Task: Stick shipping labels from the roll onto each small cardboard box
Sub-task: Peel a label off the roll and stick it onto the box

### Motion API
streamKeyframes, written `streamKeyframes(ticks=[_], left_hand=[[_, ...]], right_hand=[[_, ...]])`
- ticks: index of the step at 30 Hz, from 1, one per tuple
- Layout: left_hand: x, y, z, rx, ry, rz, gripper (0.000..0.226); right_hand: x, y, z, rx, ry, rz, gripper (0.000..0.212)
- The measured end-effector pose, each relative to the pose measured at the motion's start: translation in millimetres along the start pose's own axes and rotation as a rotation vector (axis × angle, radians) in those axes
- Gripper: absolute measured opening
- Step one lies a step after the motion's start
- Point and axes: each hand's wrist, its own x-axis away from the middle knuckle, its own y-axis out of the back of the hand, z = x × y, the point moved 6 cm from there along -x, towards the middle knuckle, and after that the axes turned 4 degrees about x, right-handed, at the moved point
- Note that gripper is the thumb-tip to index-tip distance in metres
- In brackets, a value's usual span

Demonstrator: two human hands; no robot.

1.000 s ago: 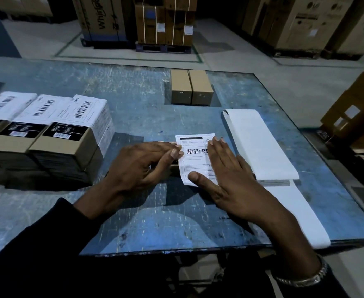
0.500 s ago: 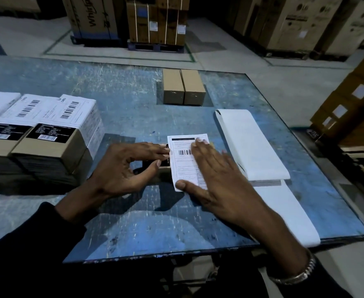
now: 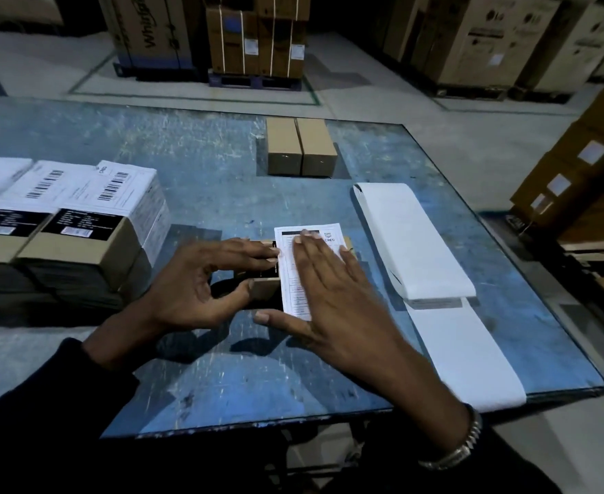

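Observation:
A small cardboard box lies in the middle of the blue table, mostly hidden under my hands. A white shipping label covers its top and hangs over its near side. My right hand lies flat on the label with straight fingers. My left hand holds the box's left end, fingers on top and thumb against its near side. The strip of label backing stretches along the right of the table. Two unlabelled boxes stand side by side at the far edge.
Stacks of labelled boxes fill the table's left side. Large cartons on pallets stand on the floor beyond the table, and more stacked cartons stand at the right.
My right hand has slid forward over the label, pressing it onto the box. My left hand has shifted from the top to holding the box's left end.

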Motion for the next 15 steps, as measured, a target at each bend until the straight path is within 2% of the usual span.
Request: streamKeyframes(ticks=[4, 8, 10, 12, 15], left_hand=[[0.3, -0.5, 3.4, 0.025, 0.006, 0.003, 0.036], [1.3, -1.5, 3.3, 0.012, 0.000, -0.005, 0.036], [1.3, -1.7, 2.8, -0.016, -0.004, 0.001, 0.035], [0.5, -0.9, 1.5, -0.043, -0.011, 0.002, 0.033], [0.4, 0.1, -3.6, -0.058, -0.035, 0.012, 0.033]], right_hand=[[15.1, 3.5, -41.8, -0.039, -0.059, 0.076, 0.111], [22.1, 16.7, -51.4, -0.055, -0.161, 0.198, 0.114], [22.4, 25.6, -41.6, -0.056, -0.212, 0.160, 0.118], [15.1, 29.7, -21.1, -0.091, -0.175, 0.084, 0.116], [-1.0, 15.5, 8.6, -0.135, -0.053, 0.091, 0.112]])
